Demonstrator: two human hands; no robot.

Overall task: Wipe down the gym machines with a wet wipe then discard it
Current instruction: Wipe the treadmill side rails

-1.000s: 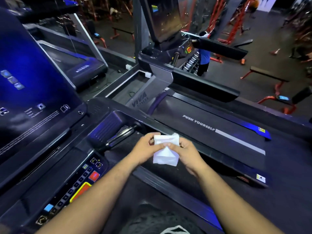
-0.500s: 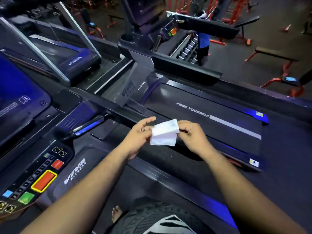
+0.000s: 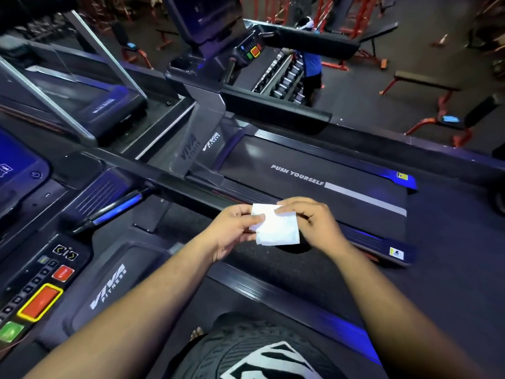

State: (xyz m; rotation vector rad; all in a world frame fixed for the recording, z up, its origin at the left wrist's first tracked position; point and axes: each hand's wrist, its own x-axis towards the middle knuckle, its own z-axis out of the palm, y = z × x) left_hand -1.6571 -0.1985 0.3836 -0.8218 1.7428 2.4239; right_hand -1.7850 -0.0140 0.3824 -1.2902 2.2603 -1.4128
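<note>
A folded white wet wipe (image 3: 277,227) hangs in the air between both hands, above the side rail of my treadmill. My left hand (image 3: 232,232) pinches its left edge with thumb and fingers. My right hand (image 3: 310,222) pinches its upper right edge. The treadmill console (image 3: 41,285) with red, green and black buttons lies at the lower left, below a blue-lit screen (image 3: 16,165). A black handlebar (image 3: 114,209) runs from the console toward the hands.
A second treadmill (image 3: 314,184) marked PUSH YOURSELF stands just beyond my hands, with its own console (image 3: 248,50) at the top. A third treadmill (image 3: 103,105) sits at the upper left. A person in a blue shirt (image 3: 310,64) stands by a dumbbell rack. Red benches fill the right.
The view has tilted down and left, so the console buttons show more. Both hands keep hold of the wipe and have turned it flatter, spreading it between them.
</note>
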